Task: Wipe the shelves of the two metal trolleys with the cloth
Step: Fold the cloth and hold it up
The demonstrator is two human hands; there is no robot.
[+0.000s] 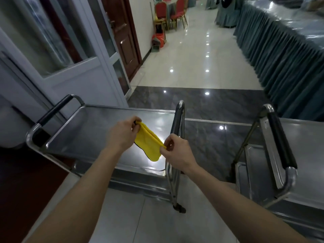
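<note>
A yellow cloth [148, 143] with a dark edge hangs folded between my two hands, above the top shelf of the left metal trolley [91, 130]. My left hand [122, 134] pinches its upper left end. My right hand [177, 151] pinches its lower right end. A second metal trolley [301, 148] stands at the right, with a black-padded handle [280, 139] and lower shelves partly visible.
A white-framed glass door [70, 50] and a brown wooden door [122, 37] line the left wall. Tables with blue pleated skirts [280, 58] run along the right. Red chairs [175, 13] and an orange bucket [158, 41] stand far down the glossy tiled corridor.
</note>
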